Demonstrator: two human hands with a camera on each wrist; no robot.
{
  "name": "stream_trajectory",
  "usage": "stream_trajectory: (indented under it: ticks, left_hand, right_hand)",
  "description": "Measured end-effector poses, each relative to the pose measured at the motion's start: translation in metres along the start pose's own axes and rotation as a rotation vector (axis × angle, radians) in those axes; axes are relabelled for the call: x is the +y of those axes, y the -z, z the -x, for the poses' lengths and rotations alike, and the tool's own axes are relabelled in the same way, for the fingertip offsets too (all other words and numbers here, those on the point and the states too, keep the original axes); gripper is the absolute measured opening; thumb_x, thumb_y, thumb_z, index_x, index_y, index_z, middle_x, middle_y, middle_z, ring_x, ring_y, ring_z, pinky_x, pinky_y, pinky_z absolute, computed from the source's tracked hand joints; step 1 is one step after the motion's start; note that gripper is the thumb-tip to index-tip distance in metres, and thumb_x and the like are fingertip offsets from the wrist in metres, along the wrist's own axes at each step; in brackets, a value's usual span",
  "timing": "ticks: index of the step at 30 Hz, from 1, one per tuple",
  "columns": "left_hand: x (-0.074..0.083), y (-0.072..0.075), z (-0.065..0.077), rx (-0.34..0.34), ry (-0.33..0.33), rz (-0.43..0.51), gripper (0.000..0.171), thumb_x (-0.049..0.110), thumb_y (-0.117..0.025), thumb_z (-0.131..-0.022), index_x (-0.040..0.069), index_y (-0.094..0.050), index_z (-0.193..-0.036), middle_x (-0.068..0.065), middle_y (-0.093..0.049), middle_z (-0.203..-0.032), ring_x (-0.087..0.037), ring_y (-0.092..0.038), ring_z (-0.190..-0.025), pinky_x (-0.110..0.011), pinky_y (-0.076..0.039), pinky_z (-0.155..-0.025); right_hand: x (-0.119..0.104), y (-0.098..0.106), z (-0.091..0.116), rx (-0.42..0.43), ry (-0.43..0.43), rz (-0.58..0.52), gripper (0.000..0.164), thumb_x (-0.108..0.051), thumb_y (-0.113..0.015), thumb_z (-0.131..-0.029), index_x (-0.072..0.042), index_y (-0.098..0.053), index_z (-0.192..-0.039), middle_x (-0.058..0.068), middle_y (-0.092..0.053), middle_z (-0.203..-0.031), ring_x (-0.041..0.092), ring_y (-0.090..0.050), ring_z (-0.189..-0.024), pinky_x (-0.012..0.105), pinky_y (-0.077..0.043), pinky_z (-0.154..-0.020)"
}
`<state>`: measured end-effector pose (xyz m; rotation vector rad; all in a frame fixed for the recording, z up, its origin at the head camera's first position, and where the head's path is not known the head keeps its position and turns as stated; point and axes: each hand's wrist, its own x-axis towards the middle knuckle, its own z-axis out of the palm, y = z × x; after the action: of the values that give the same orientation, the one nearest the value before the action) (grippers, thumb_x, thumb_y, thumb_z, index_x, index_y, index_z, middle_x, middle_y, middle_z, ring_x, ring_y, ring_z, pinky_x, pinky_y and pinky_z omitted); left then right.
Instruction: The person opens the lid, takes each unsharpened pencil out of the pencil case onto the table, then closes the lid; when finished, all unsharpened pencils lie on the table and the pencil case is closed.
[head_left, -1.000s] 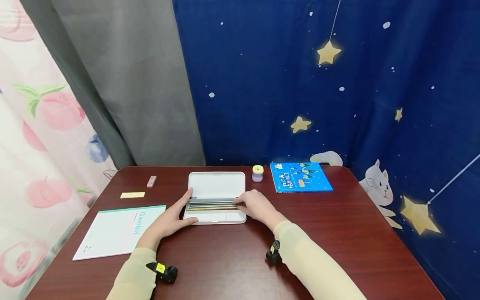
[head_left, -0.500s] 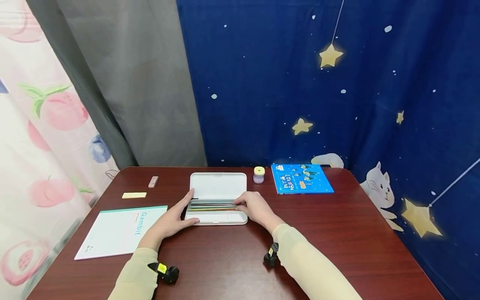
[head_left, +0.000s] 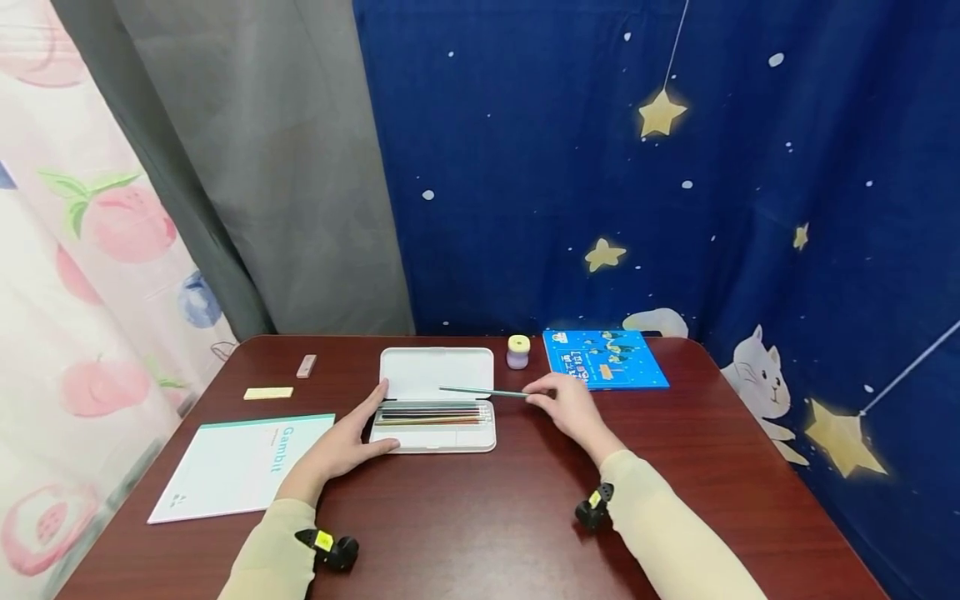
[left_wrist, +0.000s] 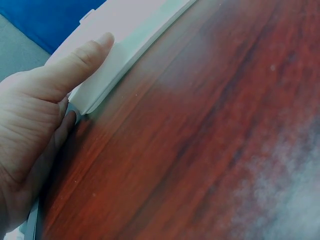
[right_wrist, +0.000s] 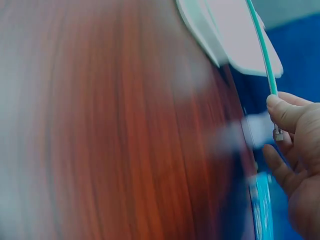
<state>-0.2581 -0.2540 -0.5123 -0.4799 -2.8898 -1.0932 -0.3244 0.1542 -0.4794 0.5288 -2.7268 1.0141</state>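
A white pencil case lies with its lid raised on the table, several pencils side by side in its tray. At the case's left end rests my left hand; its fingers and thumb look straight, the thumb over the front part and the index finger along the lid's edge. Between thumb and fingers, my right hand pinches a green pencil near its right end. This pencil hangs level above the case, across the lid. In the right wrist view, the green pencil has a metal-banded end near the fingertips.
A notebook lies beside my left forearm. Behind it are a pale yellow strip and a small pink block. A yellow-and-purple jar-like item and a blue book stand or lie at the back right.
My right hand has lifted the green pencil out of the case's tray and moved up and to the right with it. My left hand stays at the case's left end.
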Motion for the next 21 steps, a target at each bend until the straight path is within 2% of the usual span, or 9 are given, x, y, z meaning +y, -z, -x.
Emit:
stream_trajectory:
  ticks: [3, 7, 9, 14, 21]
  left_hand:
    - [0.000, 0.000, 0.000, 0.001, -0.002, 0.001, 0.110, 0.062, -0.077, -0.088, 0.027, -0.012, -0.170, -0.006, -0.016, -0.174, -0.035, -0.028, -0.156, -0.062, -0.033, -0.119]
    - [-0.002, -0.001, 0.000, 0.006, -0.006, -0.005, 0.110, 0.064, -0.076, -0.088, 0.028, -0.012, -0.170, -0.007, -0.016, -0.174, -0.036, -0.028, -0.156, -0.062, -0.033, -0.118]
    - [-0.004, -0.001, 0.001, 0.009, -0.007, -0.011, 0.110, 0.064, -0.075, -0.087, 0.027, -0.012, -0.170, -0.007, -0.017, -0.174, -0.036, -0.029, -0.155, -0.062, -0.034, -0.118]
    - [-0.005, -0.001, 0.000, 0.010, -0.012, -0.017, 0.110, 0.065, -0.075, -0.088, 0.026, -0.013, -0.170, -0.007, -0.017, -0.174, -0.036, -0.029, -0.155, -0.062, -0.034, -0.118]
    - [-0.004, -0.002, -0.001, 0.007, -0.012, -0.013, 0.110, 0.066, -0.075, -0.087, 0.026, -0.013, -0.170, -0.007, -0.017, -0.174, -0.036, -0.028, -0.156, -0.062, -0.033, -0.118]
  right_hand:
    - [0.018, 0.019, 0.007, 0.005, -0.058, 0.020, 0.013, -0.020, -0.081, -0.093, -0.021, -0.085, -0.105, -0.003, -0.078, -0.104, 0.022, -0.069, -0.104, 0.048, -0.054, -0.099]
    - [0.039, 0.038, 0.015, 0.003, -0.114, 0.046, 0.014, -0.019, -0.080, -0.094, -0.020, -0.085, -0.107, 0.002, -0.079, -0.109, 0.031, -0.067, -0.119, 0.059, -0.039, -0.115]
    - [0.047, 0.044, 0.017, -0.008, -0.135, 0.057, 0.014, -0.019, -0.080, -0.094, -0.019, -0.085, -0.107, 0.004, -0.079, -0.110, 0.034, -0.065, -0.123, 0.061, -0.038, -0.115]
    - [0.062, 0.053, 0.020, -0.030, -0.183, 0.063, 0.012, -0.017, -0.079, -0.094, -0.018, -0.085, -0.104, 0.006, -0.078, -0.111, 0.035, -0.063, -0.120, 0.059, -0.048, -0.105]
    - [0.073, 0.057, 0.022, -0.050, -0.213, 0.067, 0.009, -0.015, -0.080, -0.093, -0.018, -0.086, -0.100, 0.007, -0.078, -0.110, 0.034, -0.063, -0.115, 0.060, -0.047, -0.103]
